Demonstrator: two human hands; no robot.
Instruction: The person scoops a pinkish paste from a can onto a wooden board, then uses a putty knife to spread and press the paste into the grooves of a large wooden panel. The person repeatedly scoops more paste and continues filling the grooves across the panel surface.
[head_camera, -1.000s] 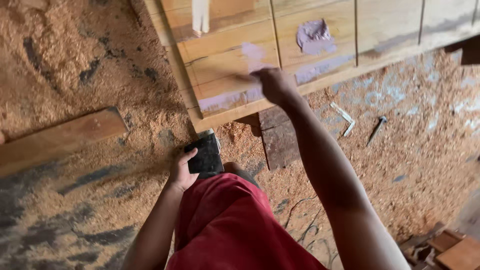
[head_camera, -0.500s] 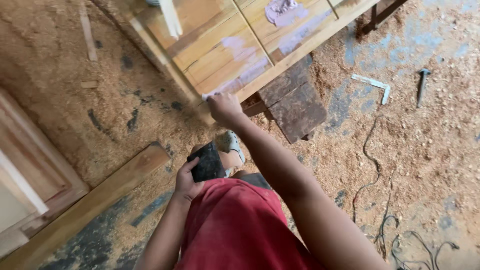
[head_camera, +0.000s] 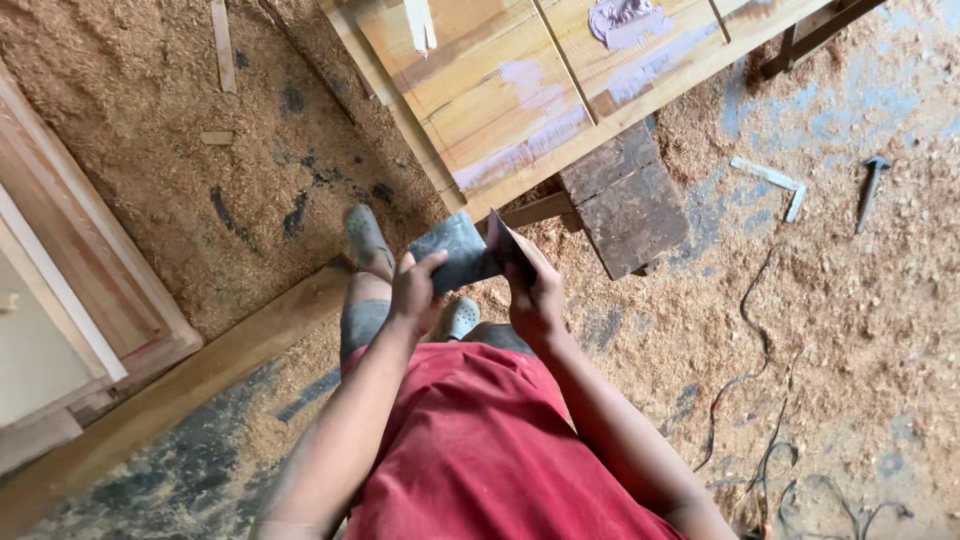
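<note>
Both hands meet in front of the person's red shirt (head_camera: 480, 450), above the knees, and share one thing: a dark grey sheet of sandpaper (head_camera: 462, 252). The left hand (head_camera: 415, 292) grasps the sheet's lower left edge, thumb lying on its face and fingers curled behind. The right hand (head_camera: 535, 295) pinches the sheet's right side, where the paper is bent into a sharp fold that stands up between the two hands. So the sheet spans from one grip to the other, its flat grey face turned up toward the camera and its upper edge free, pointing toward the panel ahead.

That wooden panel (head_camera: 520, 90) lies across the top of the view, with patches of pale lilac filler (head_camera: 625, 20) smeared on its boards; its near edge sits just beyond the sandpaper. Under that edge stands a dark, worn wooden stool (head_camera: 625, 195). Two grey shoes (head_camera: 365, 238) rest on the sawdust-covered floor (head_camera: 200, 150) below the hands. A long plank (head_camera: 190, 385) lies on the floor at the left. Toward the floor's right edge lie a hammer (head_camera: 872, 185) and a small metal square (head_camera: 772, 182), well apart from the hands, with thin cables (head_camera: 745, 350) trailing nearer the lower right corner.
</note>
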